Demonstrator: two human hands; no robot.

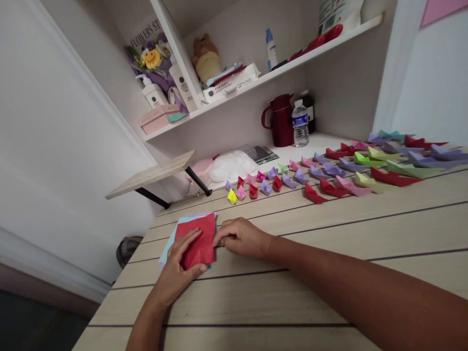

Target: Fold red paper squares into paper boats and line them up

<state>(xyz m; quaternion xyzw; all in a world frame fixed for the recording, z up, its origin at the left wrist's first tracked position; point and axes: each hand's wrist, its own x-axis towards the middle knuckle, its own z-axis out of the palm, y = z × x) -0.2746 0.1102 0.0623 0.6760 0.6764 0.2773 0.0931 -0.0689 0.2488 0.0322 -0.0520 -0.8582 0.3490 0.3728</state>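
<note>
A folded red paper (200,233) lies on a small stack of coloured sheets (168,242) near the front left corner of the pale wooden bench (329,234). The left hand (183,268) rests flat on the paper, its grip wide, fingers spread over the lower left part and the thumb along the near edge. The right hand (241,237) sits just beside the paper's right edge with its fingers curled and the fingertips touching that edge; whether its grip pinches the paper or only presses on it cannot be told. Farther back, rows of folded paper boats (329,187) in red, purple, pink, green and yellow stretch across the bench. Behind them, against the wall, stand a dark red jug (281,121) and a water bottle (300,124), touching or nearly so.
</note>
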